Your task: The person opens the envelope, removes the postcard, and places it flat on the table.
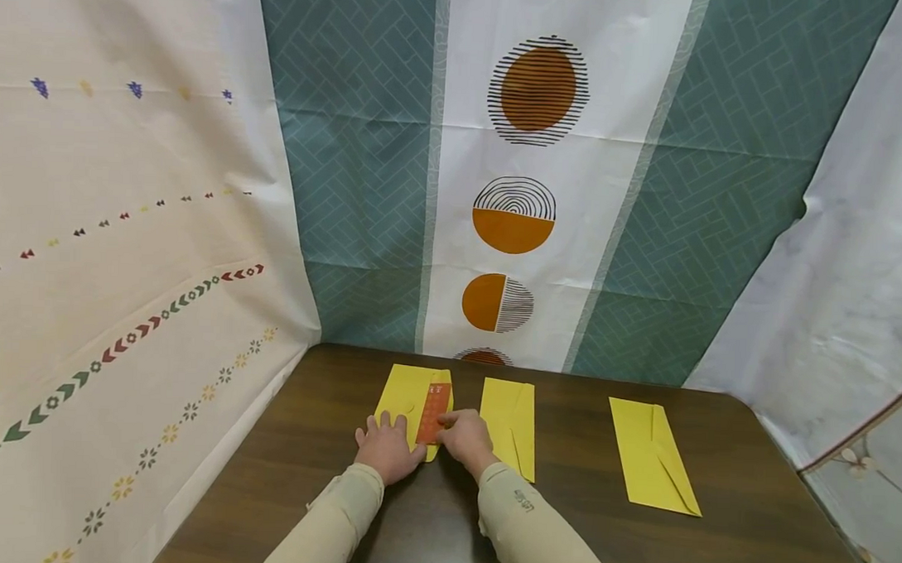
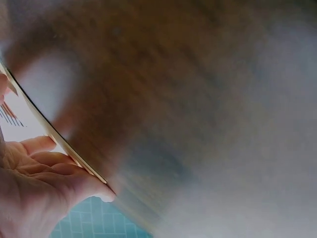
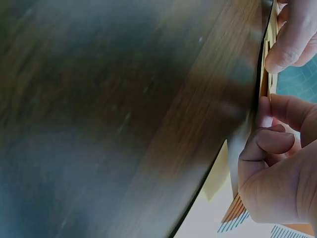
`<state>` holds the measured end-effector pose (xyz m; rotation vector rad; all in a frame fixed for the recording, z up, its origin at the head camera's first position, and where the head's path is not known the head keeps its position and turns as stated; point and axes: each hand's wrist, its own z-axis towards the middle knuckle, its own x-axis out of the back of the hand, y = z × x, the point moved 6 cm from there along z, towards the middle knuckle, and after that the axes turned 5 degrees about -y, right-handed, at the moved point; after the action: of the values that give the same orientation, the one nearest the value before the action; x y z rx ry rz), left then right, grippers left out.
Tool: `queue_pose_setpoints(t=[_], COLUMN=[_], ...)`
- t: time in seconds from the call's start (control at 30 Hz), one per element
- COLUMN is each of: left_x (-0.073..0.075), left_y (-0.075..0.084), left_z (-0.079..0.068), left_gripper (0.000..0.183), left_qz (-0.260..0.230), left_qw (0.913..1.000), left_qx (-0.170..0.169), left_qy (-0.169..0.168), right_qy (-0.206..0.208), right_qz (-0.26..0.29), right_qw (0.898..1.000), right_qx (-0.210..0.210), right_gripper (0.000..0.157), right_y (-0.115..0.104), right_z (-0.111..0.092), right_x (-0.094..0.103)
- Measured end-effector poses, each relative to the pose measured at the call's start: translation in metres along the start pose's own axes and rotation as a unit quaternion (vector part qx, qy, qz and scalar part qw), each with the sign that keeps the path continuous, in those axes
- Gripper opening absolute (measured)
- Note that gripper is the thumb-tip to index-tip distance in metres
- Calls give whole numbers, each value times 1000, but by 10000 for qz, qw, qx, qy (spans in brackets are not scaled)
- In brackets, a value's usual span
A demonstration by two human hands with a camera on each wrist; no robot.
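Note:
A yellow envelope lies at the left of the dark table, with a red paper slip with pale print along its right side. My left hand rests on the envelope's near part, fingers spread, thumb close to the slip's lower end. At the slip's lower right edge, my right hand pinches it between thumb and finger. In the right wrist view the right hand grips at the thin edge of the paper, close to the left thumb. The left wrist view shows the left hand along the table edge.
A second yellow envelope lies just right of my right hand. Farther right, a third yellow envelope lies slanted on the wooden table. A patterned curtain hangs behind the table, and pale cloths hang at both sides.

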<state>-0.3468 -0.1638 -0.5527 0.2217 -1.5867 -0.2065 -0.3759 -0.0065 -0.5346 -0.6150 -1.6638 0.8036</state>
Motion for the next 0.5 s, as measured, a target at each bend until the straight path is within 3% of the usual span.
queue_pose_setpoints(t=[0.5], left_x=[3], left_y=[1], left_z=[-3], left_gripper=[96], left_qz=[-7], left_qw=[9996], left_qx=[-9], left_qy=[-271], right_qy=[-21], right_qz=[127], right_qw=[9997], right_qx=[-194], right_gripper=[32], right_y=[9], right_z=[-7], right_x=[11])
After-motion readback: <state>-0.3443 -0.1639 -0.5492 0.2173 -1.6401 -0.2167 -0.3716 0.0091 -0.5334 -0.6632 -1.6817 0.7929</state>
